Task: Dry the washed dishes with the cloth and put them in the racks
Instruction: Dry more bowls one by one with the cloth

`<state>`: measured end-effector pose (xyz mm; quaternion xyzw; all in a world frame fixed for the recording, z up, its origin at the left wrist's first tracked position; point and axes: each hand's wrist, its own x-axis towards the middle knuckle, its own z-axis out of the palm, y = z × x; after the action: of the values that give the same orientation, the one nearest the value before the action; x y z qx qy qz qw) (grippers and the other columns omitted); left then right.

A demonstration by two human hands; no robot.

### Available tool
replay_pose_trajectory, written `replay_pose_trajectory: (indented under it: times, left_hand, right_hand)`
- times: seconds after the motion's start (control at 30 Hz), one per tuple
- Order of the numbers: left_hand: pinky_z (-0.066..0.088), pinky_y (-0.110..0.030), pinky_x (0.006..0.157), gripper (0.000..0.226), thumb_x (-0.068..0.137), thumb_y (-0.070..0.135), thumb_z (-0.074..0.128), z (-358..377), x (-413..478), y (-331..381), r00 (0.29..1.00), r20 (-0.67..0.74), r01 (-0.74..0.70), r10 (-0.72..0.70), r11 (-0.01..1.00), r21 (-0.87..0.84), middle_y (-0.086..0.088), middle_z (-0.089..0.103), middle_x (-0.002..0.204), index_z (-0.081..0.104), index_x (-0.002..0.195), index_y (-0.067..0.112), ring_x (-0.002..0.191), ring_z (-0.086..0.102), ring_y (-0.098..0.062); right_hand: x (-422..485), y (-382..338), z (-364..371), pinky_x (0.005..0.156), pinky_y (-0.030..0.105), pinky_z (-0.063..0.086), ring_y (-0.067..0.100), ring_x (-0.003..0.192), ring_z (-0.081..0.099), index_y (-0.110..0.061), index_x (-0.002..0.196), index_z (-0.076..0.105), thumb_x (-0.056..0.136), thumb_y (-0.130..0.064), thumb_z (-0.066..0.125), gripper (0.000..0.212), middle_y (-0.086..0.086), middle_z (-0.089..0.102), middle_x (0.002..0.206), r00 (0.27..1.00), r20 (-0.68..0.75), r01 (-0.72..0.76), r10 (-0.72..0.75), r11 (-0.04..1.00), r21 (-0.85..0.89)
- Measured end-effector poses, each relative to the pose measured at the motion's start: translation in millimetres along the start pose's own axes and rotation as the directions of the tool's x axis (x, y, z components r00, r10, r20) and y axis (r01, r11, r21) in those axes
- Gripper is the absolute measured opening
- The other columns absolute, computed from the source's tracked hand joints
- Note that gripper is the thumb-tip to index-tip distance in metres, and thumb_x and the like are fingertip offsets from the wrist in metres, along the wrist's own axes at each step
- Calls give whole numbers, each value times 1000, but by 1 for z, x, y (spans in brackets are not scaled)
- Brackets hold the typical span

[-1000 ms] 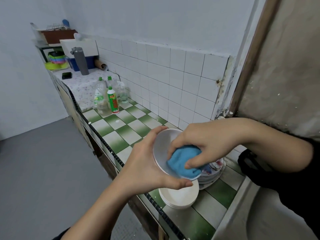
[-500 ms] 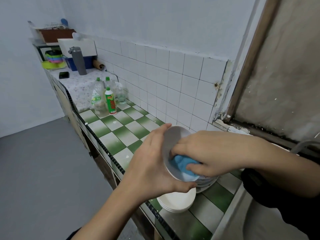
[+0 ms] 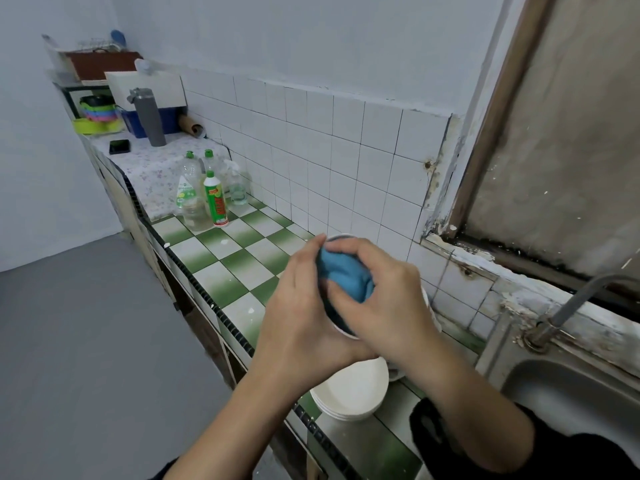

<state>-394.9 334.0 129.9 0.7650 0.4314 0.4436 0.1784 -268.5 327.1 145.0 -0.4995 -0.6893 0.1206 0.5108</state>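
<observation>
Green-checked counter beneath white wall tiles bears stacked bowls.

The green-and-white tiled desk carries a stack of white bowls at its front edge, bottles farther along, and a floral cloth beyond.

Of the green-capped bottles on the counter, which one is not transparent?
The white bottle with the red-and-green label, standing in front. The two clear bottles with green caps beside and behind it are see-through.
</observation>
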Motion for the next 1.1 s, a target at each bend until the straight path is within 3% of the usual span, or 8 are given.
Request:
replay_pose_trajectory:
  times: [0.13, 0.3, 0.53, 0.67, 0.8, 0.93, 1.0, 1.1]
  left_hand:
    - [29, 6, 87, 120, 40, 50, 82, -10, 3, -5, 1000, 19, 17, -17, 999, 35, 13, 47, 131, 34, 144, 16, 112, 41, 10]
    - [34, -4, 94, 113, 45, 56, 78, -4, 2, -5, 1000, 25, 6, -7, 999, 42, 11, 50, 133, 38, 142, 14, 120, 48, 1]
    - [28, 5, 87, 122, 38, 47, 84, -19, 6, -11, 998, 42, 34, -36, 999, 42, 17, 46, 132, 32, 145, 21, 118, 44, 4]
    - [26, 3, 94, 121, 42, 57, 84, -14, 7, -9, 1000, 31, -8, 6, 998, 69, 9, 50, 136, 32, 143, 18, 122, 47, -3]
    - [27, 5, 89, 127, 40, 34, 94, -17, 9, -15, 998, 62, 10, -14, 998, 62, 15, 42, 134, 29, 147, 18, 120, 43, 2]
    - [27, 6, 85, 127, 38, 41, 91, -19, 5, -21, 998, 61, 23, -27, 998, 58, 32, 37, 125, 28, 147, 26, 113, 37, 17]
    - [26, 6, 86, 127, 39, 51, 89, -17, 4, -21, 997, 61, 41, -45, 997, 58, 31, 38, 127, 29, 147, 22, 112, 36, 16]
    - [25, 6, 88, 125, 39, 56, 88, -16, 6, -23, 999, 27, 31, -33, 997, 74, 17, 42, 135, 33, 144, 16, 117, 39, 5]
  right_hand:
    - [3, -6, 1, 91, 30, 54, 11, 100, 68, -32, 95, 68, 73, -3, 76, 36, -8, 73, 101, 984, 137, -162, 116, 903, 397]
    - [6, -3, 8, 83, 32, 57, 6, 89, 68, -37, 86, 62, 76, -2, 78, 39, -13, 71, 93, 957, -125, -241, 263, 956, 167]
    - [7, -5, 9, 89, 36, 56, 12, 94, 69, -38, 83, 70, 72, 0, 74, 39, -5, 73, 95, 965, 226, -225, 136, 871, 436]
    - [14, 2, 14, 84, 40, 57, 9, 88, 68, -37, 82, 66, 74, 7, 72, 45, -14, 72, 91, 959, -118, -218, 257, 937, 272]
    - [12, -5, 18, 80, 37, 56, 13, 85, 67, -33, 85, 62, 73, -6, 62, 30, -9, 70, 91, 971, 197, -184, 132, 944, 273]
    - [25, -7, -8, 60, 30, 46, 18, 68, 58, -24, 85, 63, 66, -4, 57, 28, -1, 67, 83, 805, 593, -121, 26, 985, 122]
    - [29, -1, -17, 54, 25, 46, 5, 58, 54, -24, 84, 66, 67, 0, 59, 31, -9, 64, 74, 799, 597, -84, 69, 996, -2]
    - [30, 7, -13, 69, 29, 51, 7, 74, 58, -32, 88, 67, 72, -1, 62, 35, -16, 66, 84, 957, 276, -66, 92, 993, -103]
